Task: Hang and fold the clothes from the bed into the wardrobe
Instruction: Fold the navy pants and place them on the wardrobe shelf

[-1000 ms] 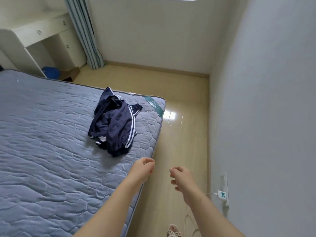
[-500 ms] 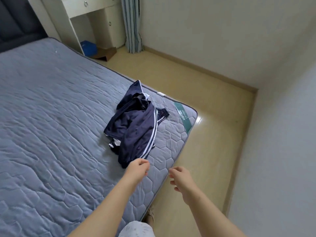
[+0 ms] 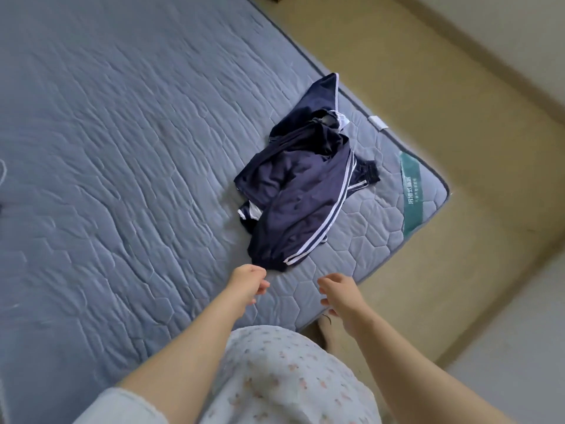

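Observation:
A crumpled heap of navy clothes with white stripes (image 3: 301,185) lies on the grey quilted mattress (image 3: 122,148), close to its near right corner. My left hand (image 3: 247,281) hovers just below the heap's cuffed end, fingers loosely curled and holding nothing. My right hand (image 3: 341,293) hangs a little to the right over the mattress edge, fingers also loosely curled and empty. Neither hand touches the clothes. The wardrobe is out of view.
A green label strip (image 3: 411,194) marks the mattress corner. Light wooden floor (image 3: 443,117) runs along the right side up to a pale wall (image 3: 519,41). My flowered garment (image 3: 290,377) and a bare foot (image 3: 325,333) show at the bottom.
The view has swung left and downward over the bed, and I have come closer to the clothes. Both hands stay empty and have drawn near the heap's lower end.

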Demonstrator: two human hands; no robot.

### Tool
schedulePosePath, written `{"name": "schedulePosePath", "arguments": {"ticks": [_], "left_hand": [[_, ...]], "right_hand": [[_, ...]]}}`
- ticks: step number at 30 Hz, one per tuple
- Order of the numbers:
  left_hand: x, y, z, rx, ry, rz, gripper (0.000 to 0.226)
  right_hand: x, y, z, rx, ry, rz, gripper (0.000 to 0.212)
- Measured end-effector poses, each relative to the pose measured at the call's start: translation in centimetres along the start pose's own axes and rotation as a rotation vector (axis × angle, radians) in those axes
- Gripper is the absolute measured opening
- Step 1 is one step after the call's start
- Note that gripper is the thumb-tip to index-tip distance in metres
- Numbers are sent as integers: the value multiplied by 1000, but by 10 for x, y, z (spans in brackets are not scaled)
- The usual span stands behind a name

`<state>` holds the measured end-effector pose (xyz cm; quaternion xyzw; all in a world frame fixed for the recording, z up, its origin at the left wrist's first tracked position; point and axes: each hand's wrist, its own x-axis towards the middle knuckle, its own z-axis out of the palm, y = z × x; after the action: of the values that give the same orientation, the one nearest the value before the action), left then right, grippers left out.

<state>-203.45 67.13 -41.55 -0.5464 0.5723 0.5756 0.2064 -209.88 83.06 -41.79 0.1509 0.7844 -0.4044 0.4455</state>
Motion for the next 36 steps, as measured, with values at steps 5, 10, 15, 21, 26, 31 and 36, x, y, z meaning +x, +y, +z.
{"name": "schedulePosePath", "arguments": {"ticks": [5, 10, 15, 21, 26, 31, 36], "left_hand": [[40, -19, 17, -146, 49, -229, 11], [85, -28, 33, -216, 70, -349, 11], [136, -27, 51, -316, 144, -346, 15], [190, -41, 54, -665, 208, -439, 58], [232, -47, 62, -415, 289, -369, 85], [244, -52, 65, -192, 230, -284, 51], [213, -46, 49, -303, 189, -162, 27]], "right_hand": [[52, 3, -5, -162, -80, 80, 25], [102, 1, -8, -291, -126, 123, 21], [150, 5, -5, -339, -157, 168, 25], [188, -1, 11, -409, -223, 196, 9], [216, -10, 22, -449, -250, 151, 11], [223, -15, 34, -439, -244, 123, 9], [207, -31, 56, -406, -263, 100, 11]]}}
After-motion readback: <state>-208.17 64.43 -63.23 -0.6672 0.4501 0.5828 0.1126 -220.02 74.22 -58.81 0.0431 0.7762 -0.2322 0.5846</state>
